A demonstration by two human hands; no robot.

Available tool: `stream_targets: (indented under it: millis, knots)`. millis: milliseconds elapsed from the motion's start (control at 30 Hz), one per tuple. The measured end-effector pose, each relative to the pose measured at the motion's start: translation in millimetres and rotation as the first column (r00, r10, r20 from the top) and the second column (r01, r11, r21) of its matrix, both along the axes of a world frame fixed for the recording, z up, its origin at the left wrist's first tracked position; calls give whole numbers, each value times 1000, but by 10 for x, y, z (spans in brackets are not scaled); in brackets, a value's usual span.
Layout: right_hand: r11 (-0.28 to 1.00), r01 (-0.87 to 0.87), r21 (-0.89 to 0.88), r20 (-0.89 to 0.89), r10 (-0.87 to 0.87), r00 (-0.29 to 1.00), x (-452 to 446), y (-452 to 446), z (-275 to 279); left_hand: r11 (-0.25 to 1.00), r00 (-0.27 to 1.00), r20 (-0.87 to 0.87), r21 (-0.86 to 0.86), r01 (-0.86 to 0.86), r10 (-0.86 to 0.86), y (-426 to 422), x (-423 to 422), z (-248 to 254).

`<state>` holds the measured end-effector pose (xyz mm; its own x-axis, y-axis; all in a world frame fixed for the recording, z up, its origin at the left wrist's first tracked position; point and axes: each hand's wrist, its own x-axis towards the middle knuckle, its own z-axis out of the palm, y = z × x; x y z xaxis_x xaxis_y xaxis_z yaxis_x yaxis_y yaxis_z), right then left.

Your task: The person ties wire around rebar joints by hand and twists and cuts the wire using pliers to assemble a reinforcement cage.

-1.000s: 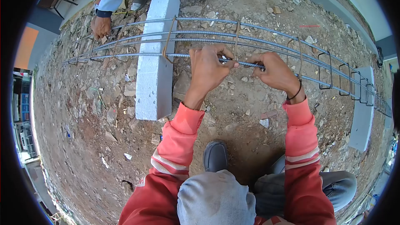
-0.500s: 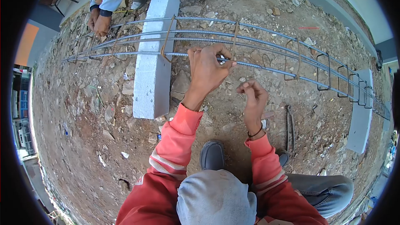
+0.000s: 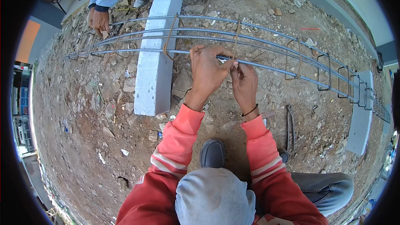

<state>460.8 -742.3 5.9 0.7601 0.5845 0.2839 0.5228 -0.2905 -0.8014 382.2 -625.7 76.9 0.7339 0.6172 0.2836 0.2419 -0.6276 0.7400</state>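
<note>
A cage of long ribbed steel bars (image 3: 266,66) with square stirrups runs across the view. My left hand (image 3: 207,70) is closed round the near bar, thumb and forefinger reaching to a rusty brown stirrup (image 3: 236,37). My right hand (image 3: 245,84) is just below that same joint, its fingertips pinched together close to my left thumb. Whatever lies between the right fingertips is too small to make out. Thin wire ends (image 3: 259,52) stick out beside the stirrup. Another rusty stirrup (image 3: 170,37) leans on the bars to the left.
A pale block (image 3: 155,71) props the cage at left, and a second block (image 3: 360,121) at right. Another person's hands (image 3: 99,21) work at the cage's far left end. Long-handled cutters (image 3: 290,129) lie on the stony ground right of my shoe (image 3: 212,154).
My right hand has moved up and left to the bar, its fingers now pinching beside my left hand. My left hand stays on the bar. The other person's hands have shifted slightly.
</note>
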Motion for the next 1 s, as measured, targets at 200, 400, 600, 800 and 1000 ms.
stream_targets:
  millis: [200,400,600,800,1000]
  knots:
    - [975,182,-127,389,-120,913,-240,-260,294,994,981,168,44,-102,93,-118,-8,-150]
    - [968,134,-214,433,-29,901,-320,-385,681,992,959,279,94,-88,59,-115,-32,-304]
    - [992,32,-120,651,54,757,-194,-350,786,979,941,335,203,-30,-41,-52,-83,-346]
    - [982,1,-190,252,48,967,-528,-344,541,984,941,337,174,-27,-34,-39,-78,-349]
    - [888,-178,-424,218,290,932,-266,-296,1134,994,936,349,112,10,-49,-1,-119,-360]
